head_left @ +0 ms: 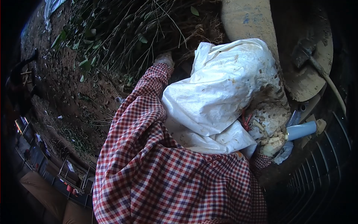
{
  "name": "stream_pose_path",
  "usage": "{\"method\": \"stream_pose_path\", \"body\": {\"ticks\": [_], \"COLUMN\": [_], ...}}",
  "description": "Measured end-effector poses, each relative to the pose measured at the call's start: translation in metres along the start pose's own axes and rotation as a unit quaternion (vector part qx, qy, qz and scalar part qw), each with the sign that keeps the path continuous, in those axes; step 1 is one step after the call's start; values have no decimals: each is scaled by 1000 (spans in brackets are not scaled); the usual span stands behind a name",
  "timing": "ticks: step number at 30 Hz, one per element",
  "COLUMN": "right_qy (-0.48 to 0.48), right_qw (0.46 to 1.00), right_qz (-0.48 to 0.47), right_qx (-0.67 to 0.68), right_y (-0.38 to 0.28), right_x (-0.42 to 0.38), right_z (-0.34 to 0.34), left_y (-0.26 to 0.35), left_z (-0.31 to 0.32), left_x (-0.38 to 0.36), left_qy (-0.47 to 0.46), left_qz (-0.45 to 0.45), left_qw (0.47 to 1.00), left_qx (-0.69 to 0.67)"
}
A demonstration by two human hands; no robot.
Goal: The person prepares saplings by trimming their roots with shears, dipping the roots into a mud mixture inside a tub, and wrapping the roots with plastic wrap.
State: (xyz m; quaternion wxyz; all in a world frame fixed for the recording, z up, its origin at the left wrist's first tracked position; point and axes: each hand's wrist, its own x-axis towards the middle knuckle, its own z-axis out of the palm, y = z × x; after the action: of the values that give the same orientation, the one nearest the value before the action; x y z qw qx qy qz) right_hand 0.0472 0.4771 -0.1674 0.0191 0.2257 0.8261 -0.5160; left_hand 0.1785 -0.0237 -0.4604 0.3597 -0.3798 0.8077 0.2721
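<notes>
My left hand [164, 59], in a pale dirty glove, reaches to the lower edge of a heap of leafy branches [126, 33]; its fingers are hidden. My right hand [273, 145], in a mud-stained glove, is low at the right, its fingers closed around the narrow tan end of a blue cylinder [301, 130]. A white woven plastic sheet [216, 93], smeared with mud, covers my lap and knees between the two hands. Crumpled clear plastic [284, 152] lies just below the right hand. Red strings [246, 121] show at the sheet's right edge.
A round muddy basin [324, 48] with a wooden-handled tool [324, 72] stands at the upper right, beside a tan curved board [250, 20]. Black wire racking [317, 168] is at the lower right. Brown soil with scattered leaves [63, 89] lies left; a person's trousered leg [44, 190] shows lower left.
</notes>
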Motion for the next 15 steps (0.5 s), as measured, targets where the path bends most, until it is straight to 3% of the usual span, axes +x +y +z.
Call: {"method": "stream_pose_path", "body": {"ticks": [1, 4, 10, 12, 15], "right_qy": [1, 7, -23, -20, -12], "right_qw": [1000, 1000, 998, 996, 993], "right_qz": [9, 2, -10, -1, -5], "right_qx": [5, 11, 55, 87, 116], "right_y": [-9, -19, -6, 2, 4], "right_x": [-5, -11, 2, 8, 8], "right_z": [9, 22, 17, 19, 25], "left_y": [6, -2, -32, -41, -87], "left_z": [-11, -19, -113, -137, -164], "left_x": [-2, 7, -14, -31, -14], "left_qy": [-63, -99, -91, -15, -25], "left_qz": [-26, 60, 185, 183, 218], "left_qw": [998, 991, 977, 961, 840], "left_qx": [-4, 59, -45, -208, -497]}}
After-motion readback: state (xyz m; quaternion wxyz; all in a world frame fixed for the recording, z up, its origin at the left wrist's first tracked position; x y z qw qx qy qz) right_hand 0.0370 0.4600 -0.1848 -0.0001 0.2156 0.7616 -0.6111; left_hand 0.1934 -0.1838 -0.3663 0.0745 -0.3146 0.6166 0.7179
